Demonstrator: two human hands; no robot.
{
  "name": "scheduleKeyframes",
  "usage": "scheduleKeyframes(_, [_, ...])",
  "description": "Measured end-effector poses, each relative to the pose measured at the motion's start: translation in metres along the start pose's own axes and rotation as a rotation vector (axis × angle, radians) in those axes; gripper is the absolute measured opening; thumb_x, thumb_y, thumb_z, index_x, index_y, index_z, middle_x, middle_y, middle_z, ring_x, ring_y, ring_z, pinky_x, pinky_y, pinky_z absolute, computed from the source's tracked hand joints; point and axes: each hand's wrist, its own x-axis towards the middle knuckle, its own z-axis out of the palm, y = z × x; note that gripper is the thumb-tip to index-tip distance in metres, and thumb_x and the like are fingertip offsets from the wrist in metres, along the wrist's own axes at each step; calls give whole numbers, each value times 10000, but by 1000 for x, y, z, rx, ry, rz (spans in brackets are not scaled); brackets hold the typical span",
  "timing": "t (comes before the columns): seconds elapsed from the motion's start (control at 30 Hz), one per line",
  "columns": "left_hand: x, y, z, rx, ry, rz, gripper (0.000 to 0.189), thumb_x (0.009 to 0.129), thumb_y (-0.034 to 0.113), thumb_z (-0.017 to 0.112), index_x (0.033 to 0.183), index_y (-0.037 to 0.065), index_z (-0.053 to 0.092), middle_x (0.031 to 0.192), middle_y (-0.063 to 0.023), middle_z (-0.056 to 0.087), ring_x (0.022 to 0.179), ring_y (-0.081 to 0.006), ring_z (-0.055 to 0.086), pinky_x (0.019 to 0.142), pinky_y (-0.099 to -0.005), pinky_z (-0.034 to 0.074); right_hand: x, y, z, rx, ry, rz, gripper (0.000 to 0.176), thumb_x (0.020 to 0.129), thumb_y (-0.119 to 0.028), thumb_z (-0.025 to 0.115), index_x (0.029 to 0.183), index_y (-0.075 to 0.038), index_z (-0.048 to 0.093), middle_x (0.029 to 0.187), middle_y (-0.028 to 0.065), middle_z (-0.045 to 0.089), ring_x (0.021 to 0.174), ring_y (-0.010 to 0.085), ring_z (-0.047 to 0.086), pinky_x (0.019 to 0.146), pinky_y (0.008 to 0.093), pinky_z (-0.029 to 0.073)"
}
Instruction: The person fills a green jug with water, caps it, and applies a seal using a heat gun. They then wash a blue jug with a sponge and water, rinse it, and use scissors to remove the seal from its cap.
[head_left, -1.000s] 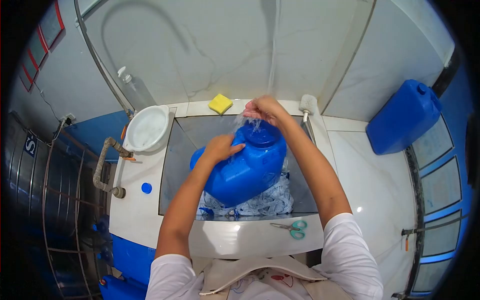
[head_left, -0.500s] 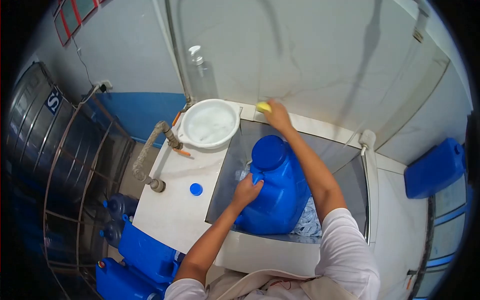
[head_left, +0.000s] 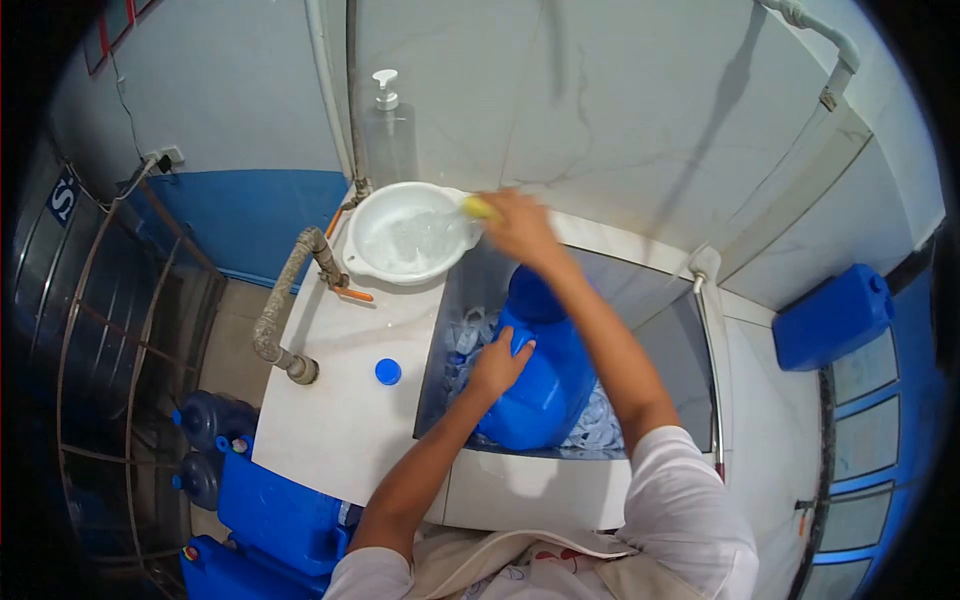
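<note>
A large blue plastic jug (head_left: 548,385) with a wide round blue lid stands tilted in the grey sink (head_left: 655,345). My left hand (head_left: 500,364) is closed around the handle near its top. Above the sink's back left corner, my right hand (head_left: 520,230), slightly blurred, pinches a yellow sponge (head_left: 480,207). The sponge is at the right rim of a white basin (head_left: 352,245), which holds cloudy, rippling, soapy water. Crumpled clear and bluish plastic pieces (head_left: 595,425) lie in the sink around the jug's base.
On the white counter sit a small blue cap (head_left: 388,371) and a pipe (head_left: 275,310) with an orange-handled valve. Behind the basin stands a clear pump bottle (head_left: 390,135). Blue jerrycans (head_left: 280,510) are at lower left, another jerrycan (head_left: 835,317) at right. A metal rack (head_left: 135,380) stands left.
My right hand has moved left with the sponge, from the sink's back edge to the basin's rim. The basin water now ripples. My left hand stays on the jug; the view has shifted.
</note>
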Motion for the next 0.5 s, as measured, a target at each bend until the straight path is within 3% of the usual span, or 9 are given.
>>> scheduleKeyframes(0.03, [4, -3, 5, 77, 45, 92, 575, 870, 425, 568, 1208, -26, 458, 729, -268, 620, 541, -340, 623, 536, -435, 502, -21, 21, -26, -144, 64, 28, 374, 823, -262, 539, 1171, -143, 605, 1061, 190, 571, 881, 380, 558, 756, 491, 457])
scheduleKeyframes(0.07, [8, -4, 12, 95, 118, 228, 524, 863, 411, 568, 1131, -32, 484, 767, -302, 613, 685, -454, 612, 627, -511, 486, -46, 59, -26, -224, -73, 72, 358, 814, -254, 558, 1140, -117, 617, 1047, 204, 566, 864, 376, 553, 756, 490, 454])
scheduleKeyframes(0.1, [7, 4, 14, 80, 101, 229, 524, 863, 411, 568, 1131, -32, 484, 767, -302, 613, 685, -454, 612, 627, -511, 486, -70, 87, -19, -301, -210, 119, 344, 806, -245, 576, 1109, -92, 629, 1033, 219, 560, 847, 373, 548, 755, 488, 451])
scheduleKeyframes(0.17, [8, 30, 12, 115, 18, 223, 462, 855, 394, 576, 1029, -28, 505, 785, -308, 611, 779, -491, 587, 673, -541, 472, -125, 67, -27, -277, 20, -71, 283, 810, -222, 593, 1043, -68, 644, 1016, 229, 549, 857, 382, 546, 765, 487, 450])
scheduleKeyframes(0.23, [6, 44, 19, 144, -12, 293, 423, 857, 386, 572, 964, -19, 513, 778, -298, 615, 751, -473, 600, 670, -537, 475, -157, 38, -41, -181, 92, -331, 173, 819, -184, 581, 928, -59, 631, 1032, 213, 544, 862, 368, 554, 732, 479, 448])
scheduleKeyframes(0.3, [4, 61, 23, 223, -16, 360, 401, 867, 356, 571, 931, -36, 520, 749, -282, 622, 714, -436, 625, 628, -511, 502, -149, 72, -51, -319, 84, -141, 141, 787, -183, 585, 840, -60, 630, 964, 178, 581, 854, 341, 568, 715, 471, 443])
scheduleKeyframes(0.4, [-4, 73, 32, 301, -74, 392, 410, 868, 364, 571, 943, -37, 525, 740, -265, 628, 701, -421, 630, 621, -502, 506, -139, 98, -67, -303, -6, -54, 138, 746, -197, 586, 764, -69, 635, 851, 147, 611, 817, 325, 581, 701, 462, 444])
scheduleKeyframes(0.43, [-5, 77, 35, 332, -97, 408, 421, 867, 375, 570, 944, -37, 525, 738, -261, 629, 698, -419, 630, 619, -500, 506, -148, 88, -53, -152, 54, -227, 163, 717, -204, 572, 746, -63, 649, 760, 141, 609, 782, 328, 585, 695, 457, 450])
scheduleKeyframes(0.5, [-10, 80, 39, 366, -126, 394, 434, 870, 393, 561, 943, -34, 524, 733, -258, 630, 696, -418, 630, 621, -498, 506, -156, 69, -56, -221, -315, -241, 198, 742, -208, 547, 761, -39, 648, 802, 143, 622, 809, 335, 590, 718, 447, 456])
